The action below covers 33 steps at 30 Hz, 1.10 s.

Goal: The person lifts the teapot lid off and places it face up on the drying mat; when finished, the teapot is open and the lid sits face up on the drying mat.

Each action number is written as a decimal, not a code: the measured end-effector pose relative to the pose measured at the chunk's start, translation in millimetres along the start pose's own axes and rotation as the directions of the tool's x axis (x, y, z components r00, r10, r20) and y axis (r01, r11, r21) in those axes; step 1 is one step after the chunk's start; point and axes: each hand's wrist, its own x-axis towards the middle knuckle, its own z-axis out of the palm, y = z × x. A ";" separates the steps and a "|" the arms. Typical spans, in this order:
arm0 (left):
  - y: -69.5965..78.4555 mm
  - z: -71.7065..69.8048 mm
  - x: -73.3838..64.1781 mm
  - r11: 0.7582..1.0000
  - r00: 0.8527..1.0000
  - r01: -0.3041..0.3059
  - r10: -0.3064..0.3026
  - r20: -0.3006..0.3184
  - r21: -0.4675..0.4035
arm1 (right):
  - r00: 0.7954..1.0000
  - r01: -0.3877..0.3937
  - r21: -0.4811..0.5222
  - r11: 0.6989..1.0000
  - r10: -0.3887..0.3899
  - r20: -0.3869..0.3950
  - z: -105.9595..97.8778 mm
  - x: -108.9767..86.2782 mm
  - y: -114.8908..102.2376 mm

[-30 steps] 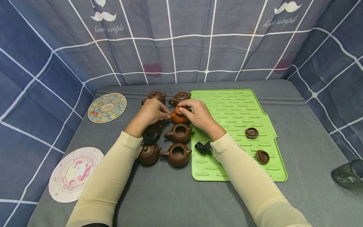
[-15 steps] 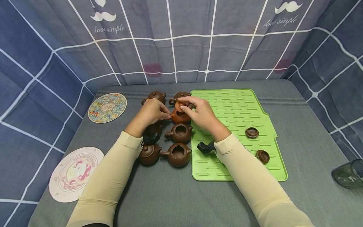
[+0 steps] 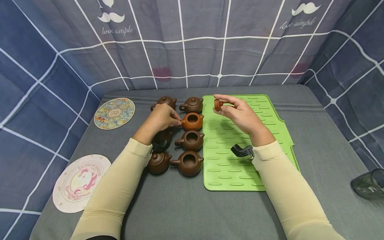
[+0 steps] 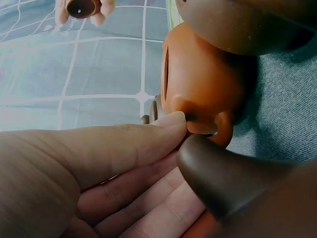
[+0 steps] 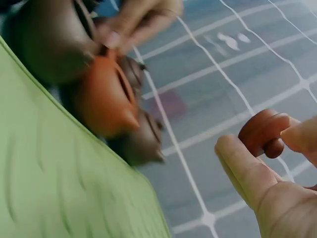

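An orange-brown teapot (image 3: 193, 125) stands lidless in the right column of teapots, its round mouth uncovered. Thumb and fingers of my left hand (image 3: 163, 119) pinch its handle (image 4: 225, 130), seen close up in the left wrist view. My right hand (image 3: 240, 115) is raised over the green mat (image 3: 222, 166) and pinches the matching teapot lid (image 3: 218, 104), tilted on its side with the knob toward the palm. In the right wrist view the lid (image 5: 260, 133) sits between thumb and fingers, well apart from the teapot.
Two lidless dark teapots (image 3: 189, 166) stand nearer me, and a lidded one (image 3: 193, 104) behind. More lidded teapots (image 3: 158, 163) form the left column, partly under my left hand. Two round coasters (image 3: 81, 183) lie at left; a dark glass (image 3: 369, 184) stands far right.
My right hand has lifted the lid off the orange-brown teapot and carried it right, over the mat. The left hand keeps its pinch on the handle. The right forearm now covers the two loose lids.
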 end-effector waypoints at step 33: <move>1.4 0.7 -0.4 1.000 1.000 0.002 -0.002 -0.001 0.021 | 0.937 -0.326 -0.469 0.821 0.215 -0.276 -134.8 -90.5 29.6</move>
